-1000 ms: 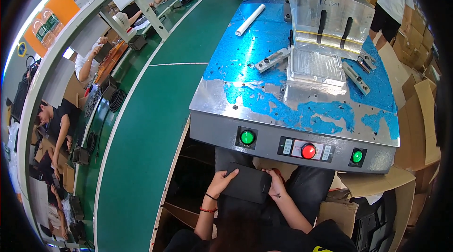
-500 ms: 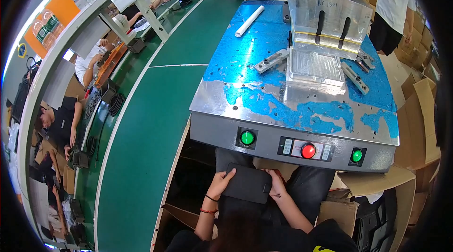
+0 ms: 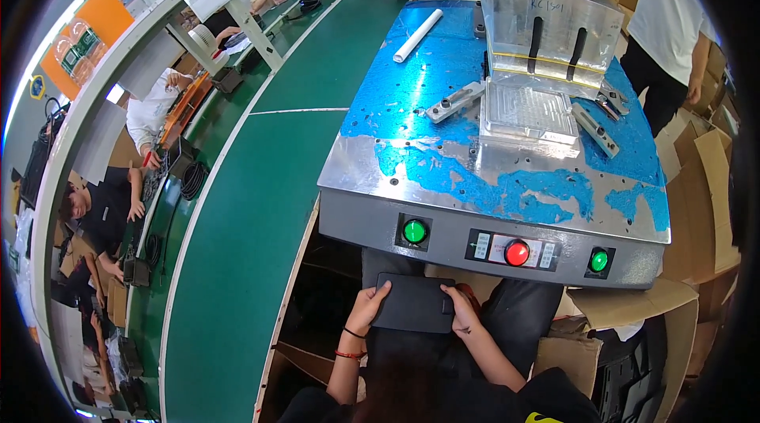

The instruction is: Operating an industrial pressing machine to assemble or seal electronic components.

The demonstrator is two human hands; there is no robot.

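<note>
A flat black rectangular panel with rounded corners lies between my two hands, above my lap. My left hand grips its left edge, thumb on top near the upper corner. On the opposite edge my right hand has hold of it, its thumb on the upper right corner beside a small tab. The fingers beneath the panel are hidden. Just beyond my hands is the grey front of a press machine, with a green button, a red button and another green button.
On the machine's blue-filmed bed stand a clear fixture block, metal clamps and a white rolled tube. A green conveyor belt runs along my left, with people working beyond it. An open cardboard box holding black parts sits at my right.
The black panel has tilted and levelled out in my hands, its lower right corner rising. Behind the machine, a person in white has come nearer on the right.
</note>
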